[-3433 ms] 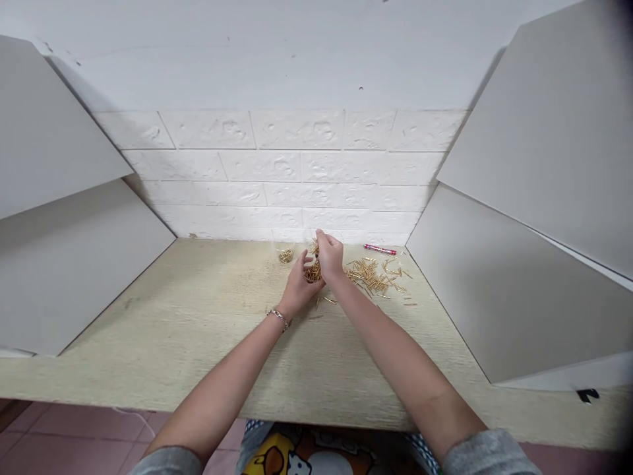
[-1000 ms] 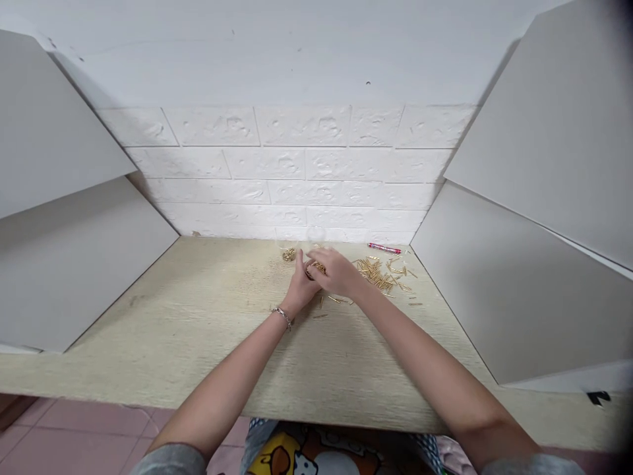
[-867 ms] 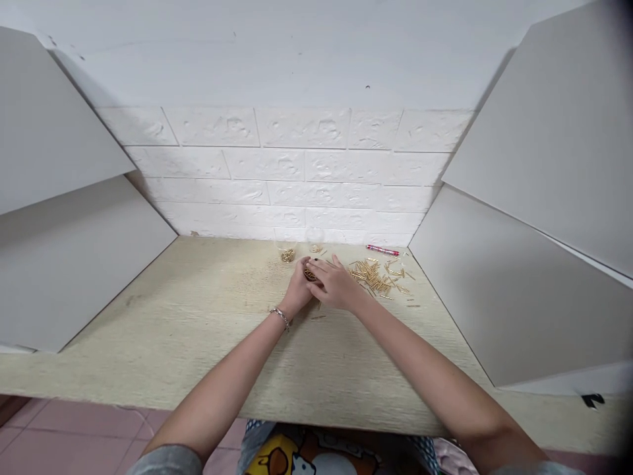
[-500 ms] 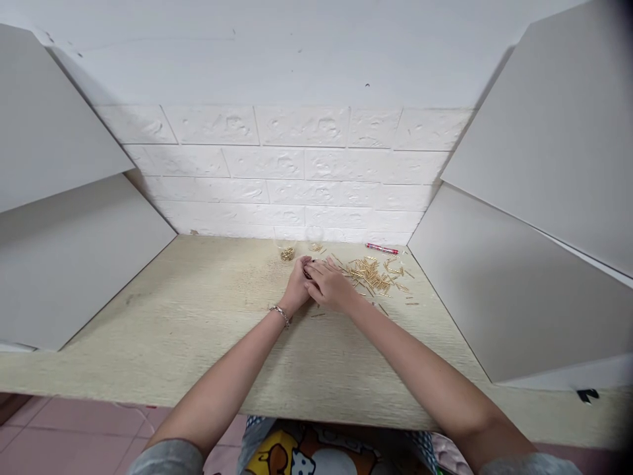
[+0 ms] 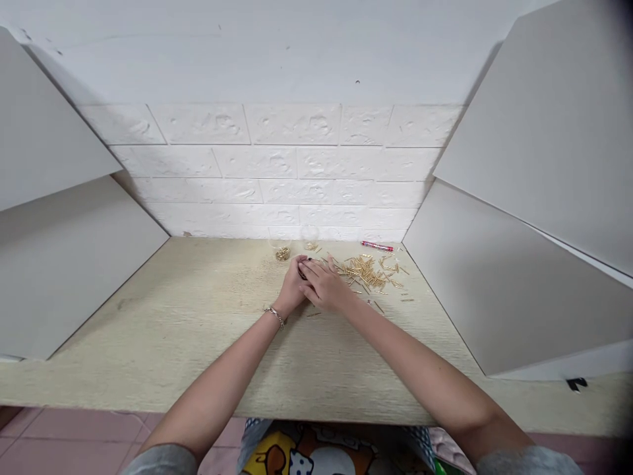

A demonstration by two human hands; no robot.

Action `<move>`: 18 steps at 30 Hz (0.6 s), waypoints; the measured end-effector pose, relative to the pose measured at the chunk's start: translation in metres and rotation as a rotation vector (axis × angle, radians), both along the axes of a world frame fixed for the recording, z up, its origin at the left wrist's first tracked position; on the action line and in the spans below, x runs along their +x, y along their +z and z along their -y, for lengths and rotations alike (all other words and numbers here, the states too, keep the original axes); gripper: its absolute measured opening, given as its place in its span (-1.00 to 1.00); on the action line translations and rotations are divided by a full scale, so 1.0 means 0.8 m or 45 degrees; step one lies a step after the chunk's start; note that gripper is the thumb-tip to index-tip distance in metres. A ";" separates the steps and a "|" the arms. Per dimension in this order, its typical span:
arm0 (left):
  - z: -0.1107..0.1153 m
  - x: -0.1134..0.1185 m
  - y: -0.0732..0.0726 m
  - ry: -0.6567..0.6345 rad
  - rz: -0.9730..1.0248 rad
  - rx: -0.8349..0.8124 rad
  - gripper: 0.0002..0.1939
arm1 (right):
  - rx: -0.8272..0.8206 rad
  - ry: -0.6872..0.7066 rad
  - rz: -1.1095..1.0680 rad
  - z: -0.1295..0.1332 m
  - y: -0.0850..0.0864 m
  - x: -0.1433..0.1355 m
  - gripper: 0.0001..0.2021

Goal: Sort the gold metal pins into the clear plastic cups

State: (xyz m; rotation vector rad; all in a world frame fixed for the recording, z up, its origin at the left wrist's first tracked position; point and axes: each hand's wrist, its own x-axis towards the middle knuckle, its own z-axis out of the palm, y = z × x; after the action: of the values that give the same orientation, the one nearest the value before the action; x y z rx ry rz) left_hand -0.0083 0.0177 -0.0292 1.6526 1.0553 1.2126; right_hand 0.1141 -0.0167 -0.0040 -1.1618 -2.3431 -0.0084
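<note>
My left hand (image 5: 291,293) is curled on the tabletop, a bracelet at its wrist. Across its fingertips lies my right hand (image 5: 327,289), fingers bent over and touching the left. Something small and dark shows between the hands; its kind is mostly covered by the fingers. Just right of my right hand spreads a loose pile of thin gold-coloured metal rods (image 5: 364,272). Behind my left hand are small gold-coloured pieces (image 5: 282,254), seemingly in a clear cup. A few more rods lie by a second clear container (image 5: 310,234) near the wall.
A red pen-like tube (image 5: 376,246) lies at the back right of the wooden table (image 5: 198,343). Grey panels (image 5: 84,264) stand on both sides, and a white brick-patterned wall (image 5: 277,165) closes the back. A small black clip-like piece (image 5: 576,384) is at the far right.
The whole view has shifted slightly, so things sit a little further left. Both hands stay together in nearly the same pose, with only slight finger movement.
</note>
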 end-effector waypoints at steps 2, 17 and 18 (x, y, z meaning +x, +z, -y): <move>0.005 0.001 0.007 -0.010 0.011 -0.013 -0.48 | 0.005 0.008 -0.016 0.002 0.001 0.000 -0.52; 0.013 -0.001 0.026 0.100 0.044 -0.103 -0.49 | -0.042 -0.022 -0.090 0.016 0.009 0.000 -0.45; 0.013 -0.001 0.026 0.095 0.022 -0.075 -0.52 | -0.044 0.003 -0.097 0.015 0.008 -0.002 -0.42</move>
State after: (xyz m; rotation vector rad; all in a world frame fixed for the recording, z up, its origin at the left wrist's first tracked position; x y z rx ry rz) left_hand -0.0088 0.0075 -0.0082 1.5677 1.1406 1.2300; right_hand 0.1124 -0.0290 0.0026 -1.1559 -2.2858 0.0761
